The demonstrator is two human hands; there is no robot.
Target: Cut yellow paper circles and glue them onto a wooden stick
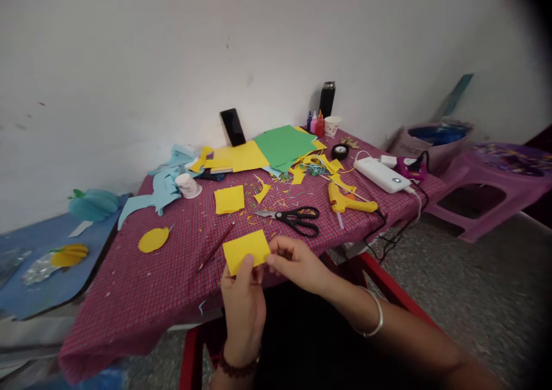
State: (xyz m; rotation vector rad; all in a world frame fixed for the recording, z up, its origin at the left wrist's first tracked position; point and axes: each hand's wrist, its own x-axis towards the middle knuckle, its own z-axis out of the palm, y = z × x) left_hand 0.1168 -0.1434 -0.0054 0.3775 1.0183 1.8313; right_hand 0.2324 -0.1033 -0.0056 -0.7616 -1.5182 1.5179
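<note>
A small yellow paper rectangle (241, 248) is held up over the front edge of the table. My left hand (246, 301) grips it from below, thumb on its face and fingers behind. At its right corner, my right hand (297, 262) pinches the paper between thumb and fingertips. Just beyond lie black-handled scissors (297, 217), blades partly apart, and a dark red pencil (217, 246). A stack of yellow squares (229, 199) rests behind the pencil. Further left is a yellow paper disc (153, 240) with a scalloped edge.
A yellow glue gun (351, 201) lies to the right, near a white power bank (382, 174) with cables. Green sheets (284, 145), paper scraps and a leaning phone (233, 126) are at the back. A paper cup (188, 186) stands left; a pink stool (474, 177) is right.
</note>
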